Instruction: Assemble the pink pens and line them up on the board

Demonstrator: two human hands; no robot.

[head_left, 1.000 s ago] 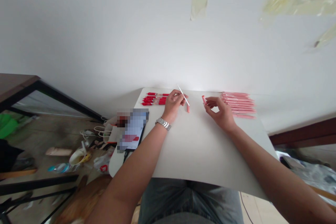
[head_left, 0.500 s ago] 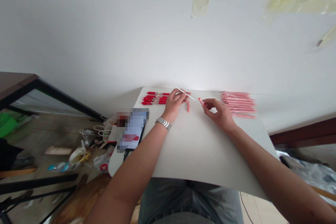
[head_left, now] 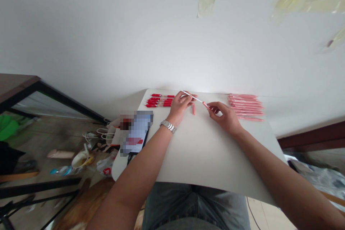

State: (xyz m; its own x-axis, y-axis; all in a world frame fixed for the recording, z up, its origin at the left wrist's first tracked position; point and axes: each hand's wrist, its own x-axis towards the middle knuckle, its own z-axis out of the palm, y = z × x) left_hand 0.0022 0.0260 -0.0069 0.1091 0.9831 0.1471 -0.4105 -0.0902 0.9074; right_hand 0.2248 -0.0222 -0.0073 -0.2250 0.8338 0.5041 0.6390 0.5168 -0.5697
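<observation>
Between the thumb and fingers of my left hand [head_left: 178, 109] is a thin white pen refill [head_left: 197, 99], slanting down to the right. My right hand [head_left: 225, 115] pinches a short pink pen barrel [head_left: 206, 105], partly hidden by the fingers. The refill's lower end meets the open end of the barrel; how far inside it is, I cannot tell. A pink pen cap [head_left: 193, 109] lies on the table just right of my left hand. Beyond my left wrist, several red pens [head_left: 159, 102] lie side by side. Right of my right hand is a row of pink pens [head_left: 245, 107].
The white table [head_left: 205, 151] stands against a white wall [head_left: 172, 43]. A phone [head_left: 137, 133] with a cable rests at its left edge. Bags, a cup [head_left: 80, 159] and a bottle [head_left: 62, 171] are on the floor at left.
The gap between the refill and the pink barrel has closed, and their ends now meet. Both hands have barely moved.
</observation>
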